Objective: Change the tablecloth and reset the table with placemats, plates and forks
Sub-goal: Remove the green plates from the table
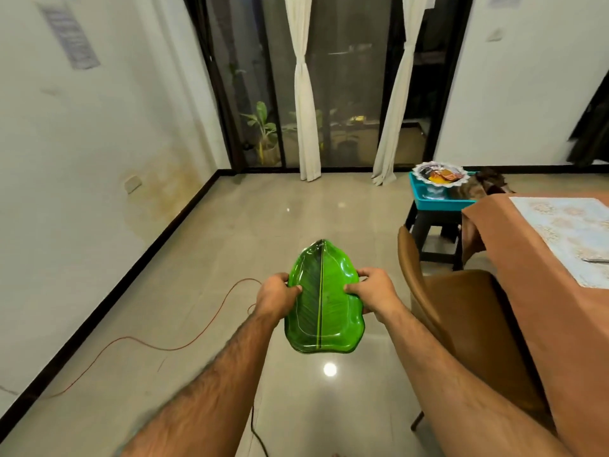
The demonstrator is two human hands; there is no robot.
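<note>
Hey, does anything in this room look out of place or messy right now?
An orange cable trails loose across the floor by the left wall, a possible trip risk. The wall above it shows yellowish staining.

I can't read any words. The paper sign [68,36] on the wall is too blurry.

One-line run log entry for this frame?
held: green leaf-shaped plate | left hand: grips left rim | right hand: grips right rim | brown tablecloth: on | pale patterned placemat: laid
</note>
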